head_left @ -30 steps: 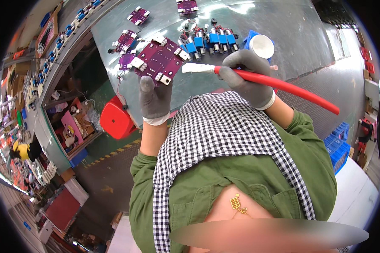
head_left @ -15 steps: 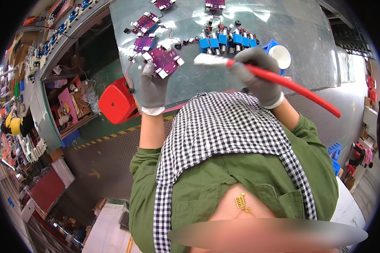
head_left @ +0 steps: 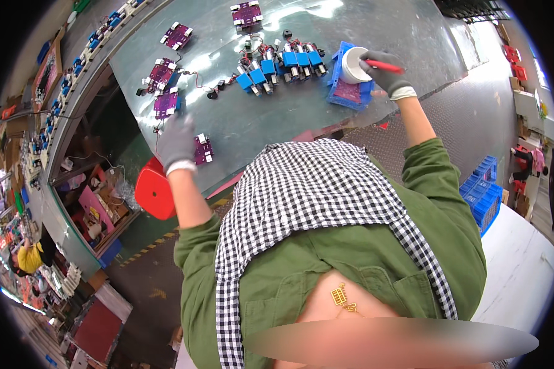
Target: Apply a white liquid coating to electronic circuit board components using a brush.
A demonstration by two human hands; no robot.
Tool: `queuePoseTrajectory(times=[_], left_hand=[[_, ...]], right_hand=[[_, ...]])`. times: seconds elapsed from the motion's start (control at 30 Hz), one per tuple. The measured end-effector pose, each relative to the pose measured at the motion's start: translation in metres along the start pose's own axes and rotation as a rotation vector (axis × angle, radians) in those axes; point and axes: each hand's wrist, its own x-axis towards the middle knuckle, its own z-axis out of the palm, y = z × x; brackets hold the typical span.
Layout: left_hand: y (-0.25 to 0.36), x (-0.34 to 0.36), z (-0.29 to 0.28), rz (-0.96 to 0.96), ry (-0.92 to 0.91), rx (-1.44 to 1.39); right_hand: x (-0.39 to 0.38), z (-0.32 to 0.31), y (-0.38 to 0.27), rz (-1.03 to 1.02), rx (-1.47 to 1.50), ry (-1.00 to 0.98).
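My right hand [head_left: 385,75], in a grey glove, closes round the red-handled brush [head_left: 385,66] over a round white pot [head_left: 355,66]. The brush's white bristle end is hidden at the pot. My left hand [head_left: 177,142], also gloved, is motion-blurred over the near left part of the table. Beside its palm a purple circuit board [head_left: 204,149] with white connectors shows in part; whether the hand touches it cannot be told. Just beyond the fingertips sits another purple board [head_left: 166,106] with a blue part under it.
The pot stands in a blue crate [head_left: 349,102]. Blue motors with wires [head_left: 268,67] lie in a row mid-table. More purple boards [head_left: 247,15] are farther back. A red stool [head_left: 156,189] stands by the table's left edge. Blue crates [head_left: 483,195] are at the right.
My right hand has carried the brush right, from beside the board to the white pot. My left hand has moved left, no longer holding the board up in front of me. The view has shifted.
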Motion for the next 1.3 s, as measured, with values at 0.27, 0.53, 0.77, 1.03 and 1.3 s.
queuePoseTrajectory(times=[0.27, 0.53, 0.77, 1.03, 1.3], left_hand=[[0.091, 0.044, 0.107, -0.167, -0.476, -0.835], [0.044, 0.041, 0.097, -0.048, -0.483, -1.424], [0.055, -0.058, 0.001, 0.174, -0.310, -1.386], [0.072, -0.091, -0.016, 0.261, -0.286, -1.416], [0.080, -0.087, -0.023, 0.197, -0.268, -1.600]], right_hand=[[-0.030, -0.063, -0.030, -0.068, 0.040, 0.311], [-0.035, -0.089, -0.095, 0.037, 1.283, 0.448], [-0.030, -0.092, -0.179, -0.133, 1.256, 0.212], [-0.012, -0.107, -0.192, -0.447, 1.047, 0.252], [-0.032, -0.115, -0.190, -0.336, 1.190, -0.042]])
